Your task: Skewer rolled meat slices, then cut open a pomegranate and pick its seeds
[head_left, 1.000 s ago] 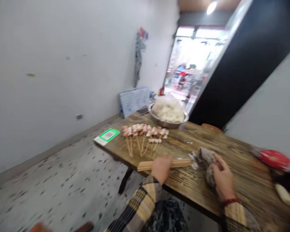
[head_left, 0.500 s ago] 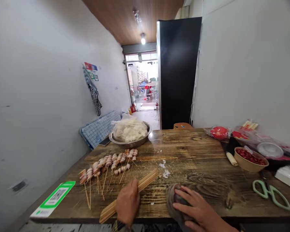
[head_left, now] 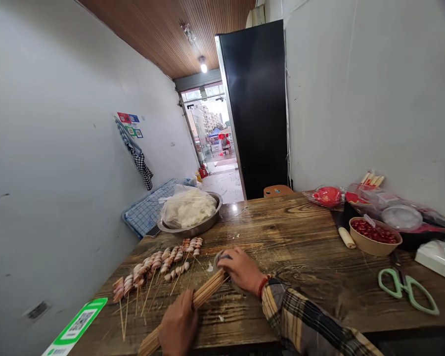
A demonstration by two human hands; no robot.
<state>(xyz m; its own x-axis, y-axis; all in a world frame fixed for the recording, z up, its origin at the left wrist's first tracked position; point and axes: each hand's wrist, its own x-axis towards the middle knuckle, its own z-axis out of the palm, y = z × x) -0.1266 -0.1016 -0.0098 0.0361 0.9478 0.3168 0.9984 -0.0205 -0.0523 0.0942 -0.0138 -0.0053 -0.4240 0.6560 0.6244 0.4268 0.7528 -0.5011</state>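
The left hand [head_left: 180, 320] clamped a stick bundle [head_left: 209, 287] over the table [head_left: 274, 225], the right hand [head_left: 241, 269] a grey cloth [head_left: 217, 258] at the bundle's far end; a slack grip risked scattering sticks toward the skewers [head_left: 156, 259].

Right sleeve [head_left: 311, 316] in yellow, black and grey plaid, slim red bracelet [head_left: 262, 285], bare fingers [head_left: 229, 263]

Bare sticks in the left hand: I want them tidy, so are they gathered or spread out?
Gathered: the left hand grips the sticks in one bundle, lengths side by side, with the right hand at one end.
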